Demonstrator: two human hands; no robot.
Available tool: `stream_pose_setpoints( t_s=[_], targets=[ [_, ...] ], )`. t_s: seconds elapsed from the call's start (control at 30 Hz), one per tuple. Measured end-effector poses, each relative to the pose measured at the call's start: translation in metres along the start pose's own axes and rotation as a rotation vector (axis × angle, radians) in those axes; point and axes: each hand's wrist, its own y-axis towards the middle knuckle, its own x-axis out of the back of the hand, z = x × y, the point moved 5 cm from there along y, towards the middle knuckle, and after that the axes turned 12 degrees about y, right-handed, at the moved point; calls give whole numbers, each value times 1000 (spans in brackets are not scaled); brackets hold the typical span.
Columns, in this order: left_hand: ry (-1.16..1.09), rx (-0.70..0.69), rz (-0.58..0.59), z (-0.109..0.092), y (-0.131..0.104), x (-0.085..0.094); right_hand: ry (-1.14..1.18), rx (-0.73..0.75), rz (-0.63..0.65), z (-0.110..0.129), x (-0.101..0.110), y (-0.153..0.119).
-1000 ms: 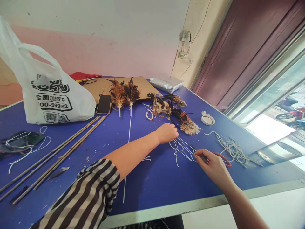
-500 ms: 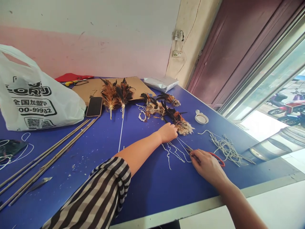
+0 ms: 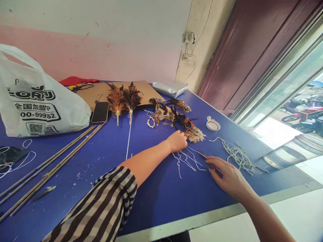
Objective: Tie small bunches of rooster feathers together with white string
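Note:
Fingers curled closed, my left hand rests at the near left edge of a brown, black and grey feather bundle; what its fingertips pinch is hidden. Several thin white strings fan out from beneath it over the blue table. My right hand is low over the table on the right, thumb and fingers apart. A dark scissors tip pokes out past its fingertips, and the hand hides the rest. More loose feathers lie beyond my left hand.
A pale string tangle, white tape ring and metal canister are at right. Two feather tufts lie on cardboard. Left are a phone, thin sticks and a plastic bag.
My right hand has shifted slightly right and loosened, its fingers spreading from the scissors. The red handle, visible before, is now hidden. My left hand has stayed almost still.

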Motion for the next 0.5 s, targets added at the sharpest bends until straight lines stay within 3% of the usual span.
stream_pose_setpoints(
  t_s=[0.27, 0.37, 0.5],
  targets=[
    [-216, 160, 249, 26, -6, 2, 120, -107, -197, 0, 22, -2],
    [-238, 205, 220, 46, -21, 16, 85, -101, -191, 8, 21, 6],
    [-269, 269, 157, 71, -62, 43, 64, -20, -143, 38, 14, 24]
  ],
)
